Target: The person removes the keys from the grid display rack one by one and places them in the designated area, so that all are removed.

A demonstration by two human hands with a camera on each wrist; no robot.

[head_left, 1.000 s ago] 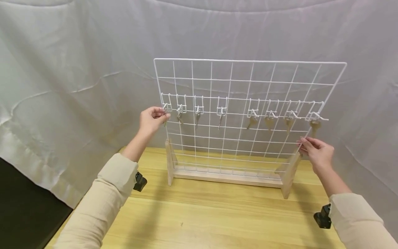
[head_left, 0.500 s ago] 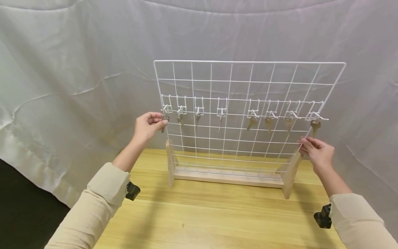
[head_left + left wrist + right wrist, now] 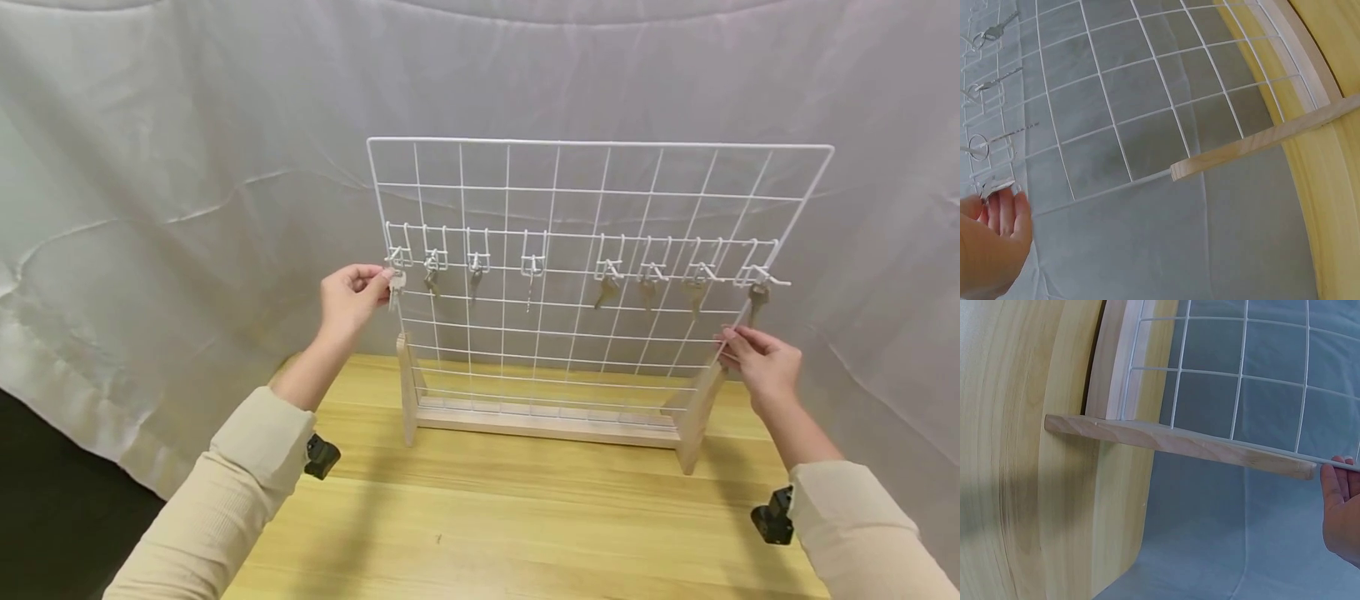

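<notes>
My left hand (image 3: 351, 302) pinches a silver key (image 3: 397, 284) between thumb and fingers, just below the leftmost hook (image 3: 399, 255) of a white wire grid (image 3: 556, 192). The left wrist view shows the same key (image 3: 999, 185) at the fingertips; I cannot tell whether its ring is on the hook. On the right, my right hand (image 3: 765, 365) grips the grid's side wire, a little above the wooden stand (image 3: 697, 421). The right wrist view shows these fingers (image 3: 1333, 482) at that wire, beside the tip of the wooden foot (image 3: 1210, 450).
Several more hooks line the same grid row, with keys hanging from them, such as a brass key (image 3: 608, 292) and the rightmost key (image 3: 759, 302). The stand rests on a wooden table (image 3: 525, 517). A grey curtain (image 3: 225, 167) surrounds the back and sides.
My left hand has drawn back slightly left and down from the leftmost hook. The key in it has turned, its flat face now showing. My right hand keeps its grip on the grid.
</notes>
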